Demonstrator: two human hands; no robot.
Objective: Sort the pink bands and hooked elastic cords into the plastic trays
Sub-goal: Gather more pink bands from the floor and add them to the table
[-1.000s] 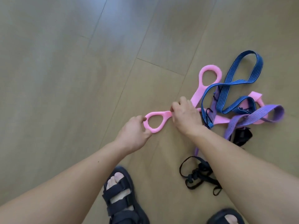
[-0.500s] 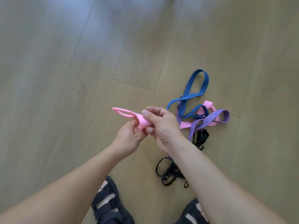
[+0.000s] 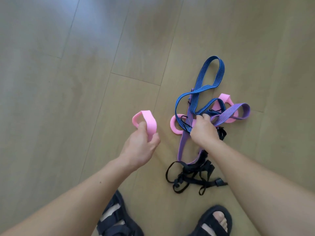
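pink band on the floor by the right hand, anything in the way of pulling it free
Yes. The blue cord and purple cord lie across the pink band, whose middle is buried under them. The right hand has its fingers in that tangle. The left hand holds a second pink band. No tray is in view.

Held pink band (image 3: 147, 122): lower end hidden inside the left hand (image 3: 141, 147).
Floor pink band (image 3: 172, 124): middle under the blue cord (image 3: 215, 57), purple cord (image 3: 235, 110) and right hand (image 3: 203, 132).
Right hand's grip: fingertips buried, unclear.
Black straps (image 3: 189, 169): top behind the right forearm (image 3: 247, 167).
Sandals (image 3: 119, 227): cut by the bottom edge.
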